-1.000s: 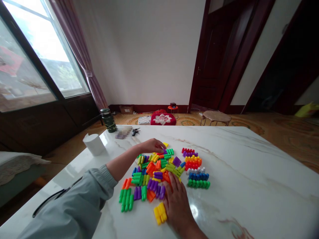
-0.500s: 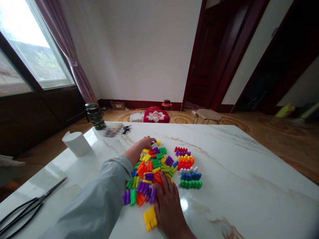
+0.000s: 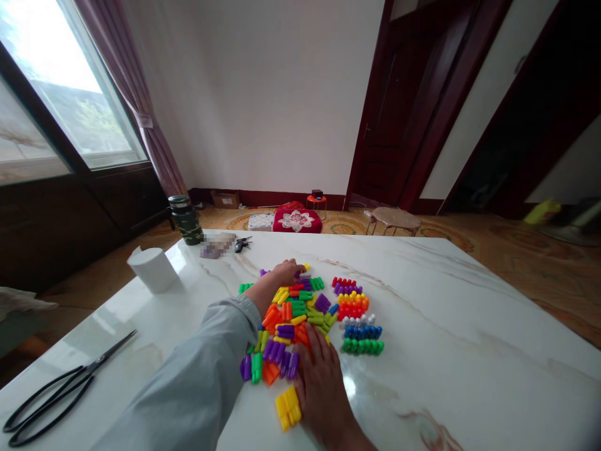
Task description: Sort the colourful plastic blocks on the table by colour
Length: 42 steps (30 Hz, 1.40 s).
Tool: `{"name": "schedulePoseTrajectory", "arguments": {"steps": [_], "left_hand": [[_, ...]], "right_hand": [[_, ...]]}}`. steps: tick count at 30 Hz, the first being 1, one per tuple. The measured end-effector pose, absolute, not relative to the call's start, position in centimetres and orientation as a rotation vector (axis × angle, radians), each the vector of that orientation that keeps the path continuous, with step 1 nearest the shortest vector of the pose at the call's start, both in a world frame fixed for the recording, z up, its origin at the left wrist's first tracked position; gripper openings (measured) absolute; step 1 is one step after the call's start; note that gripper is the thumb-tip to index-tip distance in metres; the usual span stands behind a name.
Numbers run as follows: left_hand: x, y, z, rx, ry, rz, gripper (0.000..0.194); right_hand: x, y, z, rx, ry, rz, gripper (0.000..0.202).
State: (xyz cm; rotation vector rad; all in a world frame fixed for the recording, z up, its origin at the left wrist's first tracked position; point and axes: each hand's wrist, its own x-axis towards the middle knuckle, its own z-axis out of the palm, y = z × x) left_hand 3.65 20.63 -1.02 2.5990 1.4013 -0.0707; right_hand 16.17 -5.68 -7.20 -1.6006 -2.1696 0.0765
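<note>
A pile of colourful plastic pieces (image 3: 298, 308) lies on the white marble-patterned table (image 3: 446, 300). My left hand (image 3: 287, 272) reaches to the far edge of the pile, its fingers bent down at a white piece and a yellow one; its grip is too small to make out. My right hand (image 3: 320, 376) rests palm down at the near right side, fingers spread over orange pieces (image 3: 301, 335). Beside its thumb lies a yellow block of pieces (image 3: 288, 407). Rows of pieces in red, purple, orange, white, blue (image 3: 361, 332) and green (image 3: 363, 346) stand to the right.
Black-handled scissors (image 3: 87, 371) lie at the table's left. Beyond them are a white paper roll (image 3: 153, 269), a camouflage bottle (image 3: 186, 220) and small dark pliers (image 3: 243, 243). A round stool (image 3: 395, 218) stands behind the table.
The view has shifted slightly, moving most things a little to the right. My left hand has turned slightly at the pile's far edge, uncovering a purple piece behind the wrist. My right hand stays beside the pile.
</note>
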Motion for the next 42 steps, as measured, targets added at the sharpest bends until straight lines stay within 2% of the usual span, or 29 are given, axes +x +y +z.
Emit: {"name": "schedulePoseTrajectory", "arguments": {"steps": [3, 10, 12, 17, 19, 22, 27, 33, 39, 42], "left_hand": [[3.6, 19.4, -1.4, 2.602, 1.417, -0.001, 0.033], [3.4, 17.8, -0.3, 2.508, 1.514, 0.001, 0.025], [3.8, 17.6, 0.1, 2.443, 1.590, -0.008, 0.029], [6.5, 17.2, 0.0, 2.266, 1.847, 0.039, 0.055], [7.6, 17.0, -0.5, 2.226, 1.905, 0.081, 0.053], [8.6, 16.8, -1.0, 2.199, 1.927, 0.134, 0.037], [8.3, 15.9, -1.2, 2.252, 1.893, 0.216, 0.029], [7.3, 13.8, -1.3, 2.504, 1.570, 0.241, 0.039], [6.4, 13.3, -0.5, 2.619, 1.459, 0.181, 0.027], [7.1, 14.1, 0.2, 2.637, 1.499, 0.180, 0.027]], "right_hand": [[16.1, -5.6, -7.1, -1.601, -2.165, 0.047, 0.047], [16.1, -5.6, -7.3, -1.596, -2.128, 0.053, 0.048], [16.2, -5.6, -7.5, -1.588, -2.129, 0.037, 0.050], [16.3, -5.5, -8.2, -1.569, -2.155, 0.002, 0.056], [16.4, -5.5, -8.3, -1.565, -2.167, -0.007, 0.059], [16.4, -5.5, -8.3, -1.569, -2.186, -0.003, 0.063], [16.3, -5.5, -8.2, -1.579, -2.175, -0.003, 0.062], [16.2, -5.5, -8.3, -1.573, -2.136, 0.011, 0.056], [16.1, -5.4, -8.4, -1.564, -2.123, 0.027, 0.053], [16.1, -5.5, -8.2, -1.544, -2.128, 0.055, 0.053]]}}
